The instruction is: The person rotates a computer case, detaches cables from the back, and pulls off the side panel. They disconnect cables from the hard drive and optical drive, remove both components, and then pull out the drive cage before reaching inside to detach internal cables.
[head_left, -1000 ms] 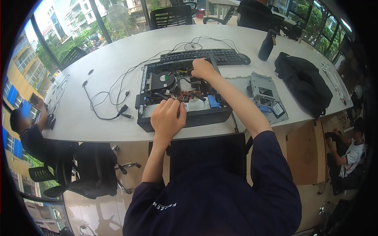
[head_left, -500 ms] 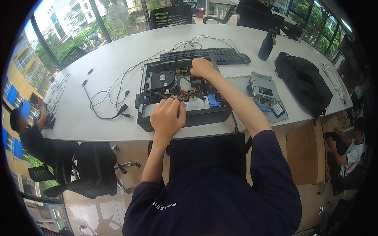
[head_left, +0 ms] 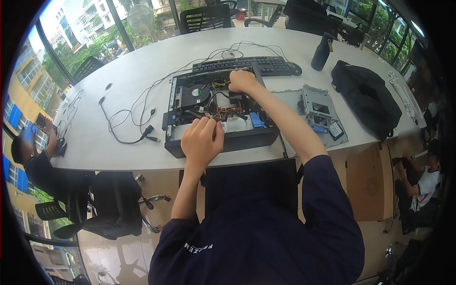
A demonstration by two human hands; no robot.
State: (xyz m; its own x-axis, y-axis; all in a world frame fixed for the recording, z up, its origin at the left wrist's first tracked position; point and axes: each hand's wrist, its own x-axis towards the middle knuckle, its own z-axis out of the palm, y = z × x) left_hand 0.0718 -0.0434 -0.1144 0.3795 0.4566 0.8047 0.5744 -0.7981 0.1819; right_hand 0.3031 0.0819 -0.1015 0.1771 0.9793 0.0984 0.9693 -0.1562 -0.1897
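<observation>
An opened black desktop computer case (head_left: 247, 139) lies flat on the table, its insides facing up. A round black fan (head_left: 195, 96), coloured wires (head_left: 227, 113) and a blue plastic latch (head_left: 258, 121) show within it. My left hand (head_left: 202, 141) is closed over the near edge of the case, its fingertips hidden past the rim. At the far right part of the case, my right hand (head_left: 242, 81) is closed with the fingers bent down into it. What those fingers pinch, if anything, is hidden behind the hand.
A metal side panel and drive bracket (head_left: 319, 111) lie right of the case. Behind it are a keyboard (head_left: 266, 66) and mouse (head_left: 295, 69). A dark bottle (head_left: 322, 53), a black bag (head_left: 365, 97) and loose cables (head_left: 124, 114) are also on the table. Two people sit farther off.
Both hands stay in nearly the same places on the case. The view has shifted very slightly; the person at the left has moved a little.
</observation>
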